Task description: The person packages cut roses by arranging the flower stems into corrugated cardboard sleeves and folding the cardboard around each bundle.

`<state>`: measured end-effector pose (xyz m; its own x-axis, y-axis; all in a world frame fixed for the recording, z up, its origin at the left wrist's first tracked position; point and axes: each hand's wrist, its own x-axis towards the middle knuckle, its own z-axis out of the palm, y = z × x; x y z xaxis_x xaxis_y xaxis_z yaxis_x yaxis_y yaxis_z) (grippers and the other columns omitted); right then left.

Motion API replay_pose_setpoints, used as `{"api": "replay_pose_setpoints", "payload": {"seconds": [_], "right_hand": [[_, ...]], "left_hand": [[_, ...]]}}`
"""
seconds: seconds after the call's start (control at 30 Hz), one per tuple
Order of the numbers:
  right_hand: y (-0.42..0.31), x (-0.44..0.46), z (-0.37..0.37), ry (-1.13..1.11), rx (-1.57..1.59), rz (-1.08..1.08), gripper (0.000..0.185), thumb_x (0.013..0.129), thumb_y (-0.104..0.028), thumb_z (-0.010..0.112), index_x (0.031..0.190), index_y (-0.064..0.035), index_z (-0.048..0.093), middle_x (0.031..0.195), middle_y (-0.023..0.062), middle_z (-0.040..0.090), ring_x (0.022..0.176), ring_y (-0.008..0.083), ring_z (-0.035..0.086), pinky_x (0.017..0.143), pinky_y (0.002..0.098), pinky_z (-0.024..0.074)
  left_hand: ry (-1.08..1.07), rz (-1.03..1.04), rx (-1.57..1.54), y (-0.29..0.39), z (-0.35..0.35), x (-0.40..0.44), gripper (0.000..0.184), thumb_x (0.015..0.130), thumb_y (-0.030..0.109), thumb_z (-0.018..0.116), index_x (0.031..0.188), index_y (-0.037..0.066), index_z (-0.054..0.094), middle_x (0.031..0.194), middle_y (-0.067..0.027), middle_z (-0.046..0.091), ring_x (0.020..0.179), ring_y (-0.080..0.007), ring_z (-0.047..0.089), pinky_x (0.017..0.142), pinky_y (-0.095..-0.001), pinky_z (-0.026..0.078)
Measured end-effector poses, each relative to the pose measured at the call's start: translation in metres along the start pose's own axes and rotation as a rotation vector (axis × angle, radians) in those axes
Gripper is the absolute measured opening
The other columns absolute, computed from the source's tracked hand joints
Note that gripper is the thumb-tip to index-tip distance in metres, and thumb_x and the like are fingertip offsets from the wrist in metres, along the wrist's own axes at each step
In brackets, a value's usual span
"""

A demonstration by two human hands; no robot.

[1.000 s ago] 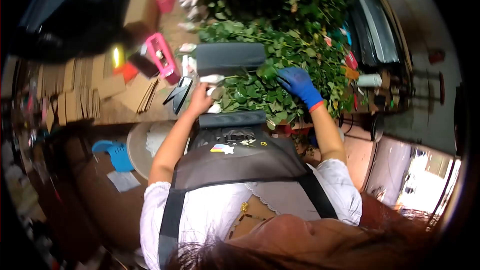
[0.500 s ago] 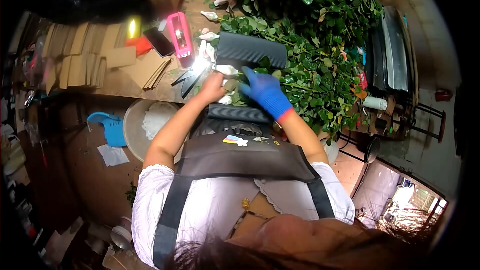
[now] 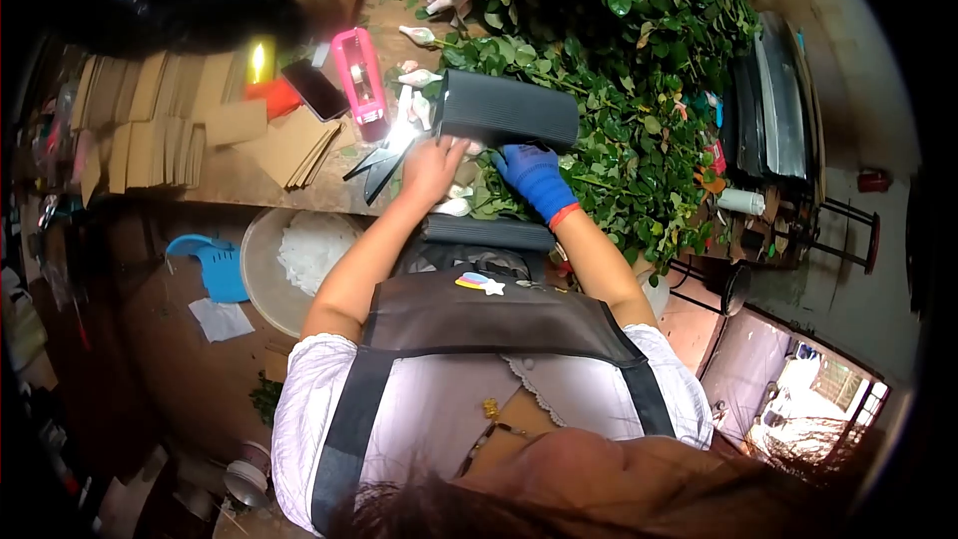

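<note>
My left hand (image 3: pixel 429 172) is bare, its fingers bent around the head of a pale rose (image 3: pixel 472 148) below the black corrugated sheet (image 3: pixel 511 110). To the right, my right hand (image 3: pixel 536 178) wears a blue knit glove. Its fingers curl on the leafy stems behind that head, close to the sheet's lower edge, and the fingertips are partly hidden. More wrapped rose heads (image 3: pixel 453 207) lie beneath my left hand, their leaves (image 3: pixel 489 202) between my hands. The near part of the corrugated sheet (image 3: pixel 489 232) lies in front of my apron.
Scissors (image 3: pixel 377 172) lie open left of my left hand. Beyond are a pink tape dispenser (image 3: pixel 360 80), a phone (image 3: pixel 313 90) and cardboard pieces (image 3: pixel 299 148). A large pile of leafy stems (image 3: pixel 649 140) covers the right side. A round bin (image 3: pixel 261 274) stands below the table edge.
My left hand has moved up and right, over the rose head. My right hand has shifted slightly right, its fingers now more curled. The view has shifted slightly.
</note>
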<state>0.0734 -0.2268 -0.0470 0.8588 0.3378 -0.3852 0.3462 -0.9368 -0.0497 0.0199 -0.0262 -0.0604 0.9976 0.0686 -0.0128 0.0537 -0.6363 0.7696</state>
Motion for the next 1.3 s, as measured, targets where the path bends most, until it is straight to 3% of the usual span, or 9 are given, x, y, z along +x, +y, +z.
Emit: {"api": "replay_pose_setpoints", "payload": {"seconds": [0.13,0.2,0.27,0.47,0.67,0.8,1.03,1.17,1.3], "right_hand": [[0.004,0.001,0.008,0.019,0.045,-0.003,0.038,0.095,-0.051,0.053,0.097,-0.0171,0.071,0.092,0.0113,0.073,0.088,0.0324,0.069,0.080,0.0521,0.0491],[0.005,-0.001,0.008,-0.006,0.067,-0.008,0.038,0.095,-0.051,0.052,0.098,-0.0171,0.071,0.094,0.0118,0.073,0.089,0.0324,0.069,0.081,0.0525,0.0490],[0.004,-0.003,-0.003,-0.050,0.098,-0.026,0.039,0.095,-0.051,0.052,0.100,-0.0173,0.070,0.096,0.0122,0.073,0.092,0.0320,0.069,0.082,0.0528,0.0491],[-0.015,-0.004,-0.022,-0.125,0.070,0.043,0.033,0.093,-0.041,0.056,0.104,-0.0149,0.073,0.103,0.0123,0.073,0.101,0.0302,0.070,0.086,0.0483,0.0522],[-0.008,-0.001,0.000,-0.063,0.049,0.034,0.033,0.096,-0.045,0.054,0.099,-0.0174,0.071,0.097,0.0117,0.073,0.096,0.0325,0.069,0.081,0.0488,0.0526],[-0.004,-0.002,-0.001,-0.092,0.102,0.037,0.038,0.092,-0.049,0.057,0.101,-0.0145,0.070,0.099,0.0126,0.072,0.097,0.0331,0.069,0.081,0.0481,0.0524],[-0.012,-0.008,-0.006,-0.091,0.102,-0.030,0.043,0.085,-0.050,0.065,0.102,-0.0111,0.068,0.101,0.0129,0.072,0.097,0.0335,0.068,0.081,0.0465,0.0528],[-0.013,0.000,0.002,-0.113,0.050,-0.003,0.040,0.085,-0.047,0.067,0.101,-0.0108,0.067,0.099,0.0123,0.072,0.095,0.0336,0.069,0.079,0.0461,0.0531],[-0.001,-0.005,0.006,-0.058,0.086,-0.035,0.045,0.086,-0.048,0.066,0.114,-0.0131,0.064,0.098,0.0132,0.073,0.091,0.0339,0.069,0.076,0.0467,0.0537]], "left_hand": [[0.173,-0.096,-0.374,-0.013,0.007,-0.015,0.034,0.100,0.030,0.057,0.085,0.001,0.065,0.073,-0.0170,0.065,0.067,-0.0332,0.062,0.065,-0.0401,0.049],[0.298,-0.298,-0.612,-0.038,-0.003,-0.023,0.024,0.098,0.020,0.061,0.083,0.001,0.064,0.068,-0.0040,0.061,0.066,-0.0089,0.053,0.061,-0.0299,0.045],[0.526,0.029,-0.531,-0.057,-0.015,-0.023,0.023,0.094,0.018,0.066,0.080,0.003,0.058,0.070,0.0004,0.059,0.066,-0.0061,0.050,0.058,-0.0269,0.041],[-0.055,-0.222,-0.303,-0.041,-0.007,-0.017,0.031,0.094,0.034,0.068,0.094,0.004,0.062,0.084,-0.0111,0.067,0.075,-0.0185,0.058,0.068,-0.0352,0.046],[0.062,-0.173,-0.332,-0.052,0.007,-0.015,0.031,0.099,0.029,0.059,0.099,0.000,0.067,0.088,-0.0162,0.069,0.079,-0.0283,0.065,0.075,-0.0378,0.049],[0.309,-0.175,-0.742,-0.062,-0.027,-0.016,0.012,0.093,0.011,0.060,0.088,0.003,0.067,0.079,-0.0012,0.064,0.072,-0.0048,0.054,0.066,-0.0265,0.046],[-0.173,0.017,0.077,-0.030,-0.021,-0.022,0.037,0.095,0.041,0.064,0.086,0.005,0.061,0.073,-0.0154,0.064,0.063,-0.0290,0.057,0.063,-0.0399,0.047],[-0.163,-0.183,-0.203,-0.043,-0.018,-0.026,0.033,0.099,0.036,0.057,0.097,0.004,0.066,0.079,-0.0183,0.068,0.075,-0.0332,0.067,0.069,-0.0413,0.049],[0.168,-0.259,-0.490,-0.089,-0.034,-0.030,0.026,0.099,0.024,0.056,0.092,0.001,0.065,0.075,-0.0051,0.066,0.073,-0.0147,0.061,0.066,-0.0332,0.047]]}}
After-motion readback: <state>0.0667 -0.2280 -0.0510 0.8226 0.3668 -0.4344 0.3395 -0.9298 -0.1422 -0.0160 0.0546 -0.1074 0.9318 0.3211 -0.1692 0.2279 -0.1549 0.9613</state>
